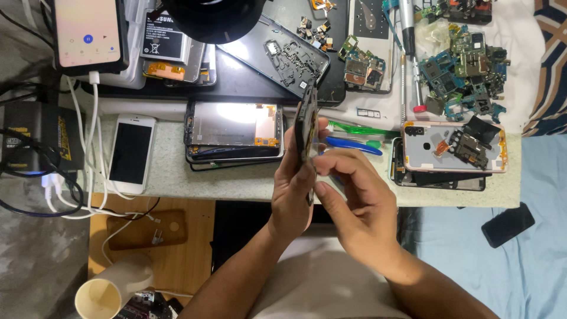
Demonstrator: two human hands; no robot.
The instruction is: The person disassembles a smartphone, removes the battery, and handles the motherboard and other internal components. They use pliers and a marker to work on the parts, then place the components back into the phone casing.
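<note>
My left hand (292, 195) holds a dark phone body (306, 127) upright and edge-on above the work table (177, 177). My right hand (357, 201) is beside it, its thumb and fingertips pinched against the lower edge of the phone body. Whether a small part sits between those fingertips cannot be made out. Both forearms come up from the bottom of the head view.
A stack of opened phone frames (233, 133) lies left of the hands, a white phone (131, 153) further left. Blue and green pry tools (354, 145), a pink-backed phone (455, 147), several circuit boards (466, 65) and a screwdriver (407, 35) lie right. White cables (91, 147) hang left.
</note>
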